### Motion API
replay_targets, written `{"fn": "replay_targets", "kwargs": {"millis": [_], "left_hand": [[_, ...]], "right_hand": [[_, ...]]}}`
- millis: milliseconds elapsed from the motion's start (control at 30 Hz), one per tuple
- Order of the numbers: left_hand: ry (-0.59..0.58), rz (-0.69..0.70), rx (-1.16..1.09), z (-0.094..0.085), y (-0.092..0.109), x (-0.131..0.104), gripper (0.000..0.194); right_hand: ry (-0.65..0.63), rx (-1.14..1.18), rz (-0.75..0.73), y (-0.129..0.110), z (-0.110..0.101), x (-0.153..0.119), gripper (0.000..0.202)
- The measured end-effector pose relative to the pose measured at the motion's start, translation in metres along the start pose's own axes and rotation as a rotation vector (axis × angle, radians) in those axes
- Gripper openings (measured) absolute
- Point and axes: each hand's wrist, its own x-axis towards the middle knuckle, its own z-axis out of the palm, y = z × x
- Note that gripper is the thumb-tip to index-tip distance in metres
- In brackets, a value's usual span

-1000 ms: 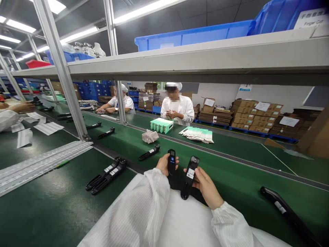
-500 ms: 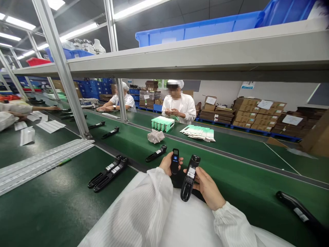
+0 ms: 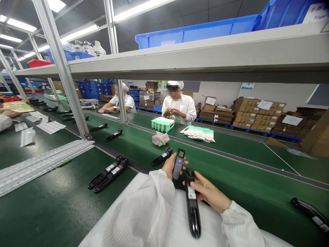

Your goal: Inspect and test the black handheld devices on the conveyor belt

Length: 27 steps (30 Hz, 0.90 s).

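My left hand (image 3: 169, 167) is closed around a slim dark handheld device with a small screen (image 3: 179, 164), held upright with the screen side towards me. Just to its right, my right hand (image 3: 209, 192) grips a longer black handheld device with a long hollow bay (image 3: 193, 209). White labels show on that device's middle, and its hollow end points down towards my lap. Behind my left hand, a similar black device (image 3: 162, 157) lies on the green belt. Two more black devices (image 3: 110, 173) lie side by side on the table to the left.
A bundle of pale folded pieces (image 3: 160, 138), a green-and-white rack (image 3: 162, 124) and fanned flat cartons (image 3: 197, 133) lie beyond my hands. A metal post (image 3: 68, 79) and an overhead shelf (image 3: 180, 63) frame the bench. Co-workers sit opposite. Another black device (image 3: 309, 212) lies at right.
The long device in my right hand has tipped, its hollow end now lower. My left hand's device has shifted right and tilted. Devices and the pale bundle on the belt have slid right.
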Motion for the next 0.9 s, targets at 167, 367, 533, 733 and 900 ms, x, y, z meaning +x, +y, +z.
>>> {"fn": "replay_targets", "kwargs": {"millis": [167, 367, 533, 733, 900], "left_hand": [[0.093, 0.111, 0.236, 0.011, -0.012, -0.001, 0.024], [0.175, 0.706, 0.824, 0.027, -0.035, -0.005, 0.051], [0.134, 0.878, 0.967, 0.047, -0.048, -0.019, 0.058], [0.104, 0.873, 1.048, 0.035, -0.028, -0.012, 0.039], [0.397, 0.516, 1.624, -0.009, -0.002, 0.003, 0.055]], "right_hand": [[0.16, -0.226, 0.0, 0.004, -0.007, 0.008, 0.044], [0.635, -0.07, -0.188, 0.01, -0.023, 0.022, 0.046], [0.575, 0.134, -0.298, 0.007, -0.021, 0.021, 0.043], [0.572, 0.221, -0.323, 0.002, -0.026, 0.017, 0.038], [0.515, 0.207, -0.3, -0.002, -0.03, 0.012, 0.043]]}}
